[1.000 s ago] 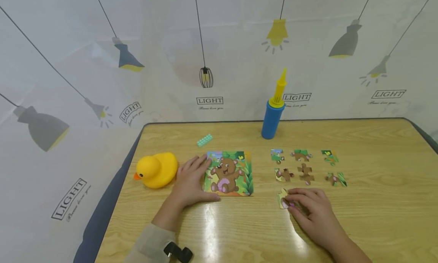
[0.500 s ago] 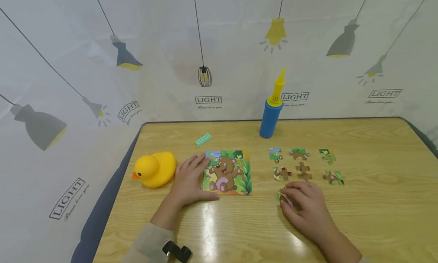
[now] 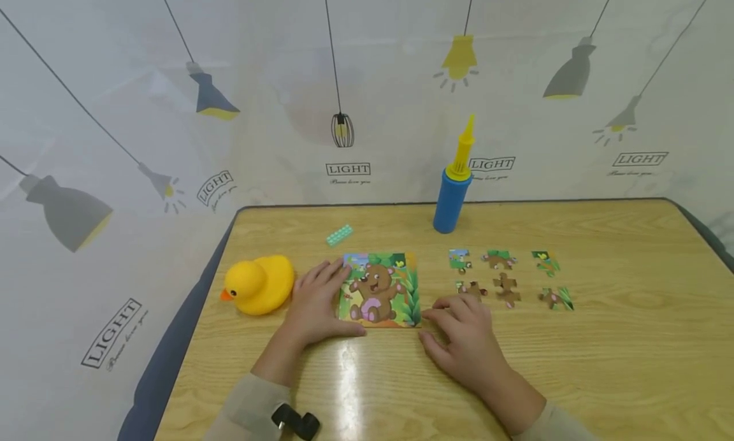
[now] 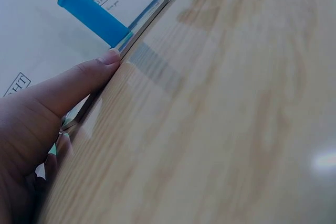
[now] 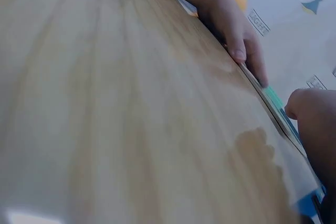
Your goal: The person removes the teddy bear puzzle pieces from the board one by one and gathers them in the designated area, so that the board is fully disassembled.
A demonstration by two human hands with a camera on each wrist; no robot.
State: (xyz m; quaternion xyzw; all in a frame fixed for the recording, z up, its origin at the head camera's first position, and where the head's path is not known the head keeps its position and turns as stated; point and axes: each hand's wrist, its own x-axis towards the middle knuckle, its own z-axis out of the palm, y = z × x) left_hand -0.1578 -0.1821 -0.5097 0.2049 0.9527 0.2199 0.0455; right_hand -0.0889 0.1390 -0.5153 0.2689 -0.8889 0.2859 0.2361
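Observation:
My left hand (image 3: 315, 304) rests along the left edge of a square bear puzzle (image 3: 377, 291), fingers stretched up its side and thumb along its lower edge. In the left wrist view that thumb (image 4: 79, 87) touches the puzzle's thin edge (image 4: 149, 24). My right hand (image 3: 467, 345) is at the puzzle's lower right corner, fingers loosely bent, thumb apart from the index finger and nothing visible between them. Behind it lie several loose jigsaw pieces (image 3: 500, 259) in two rows; the hand partly covers the nearest left piece (image 3: 470, 289).
A yellow rubber duck (image 3: 260, 285) sits left of my left hand. A mint toy brick (image 3: 339, 235) lies behind the puzzle. A blue and yellow hand pump (image 3: 452, 202) stands near the table's (image 3: 619, 352) back edge, before a printed wall covering.
My right hand has moved left from the front jigsaw piece to the puzzle's lower right corner. That piece is out of sight now. The left hand stays in place.

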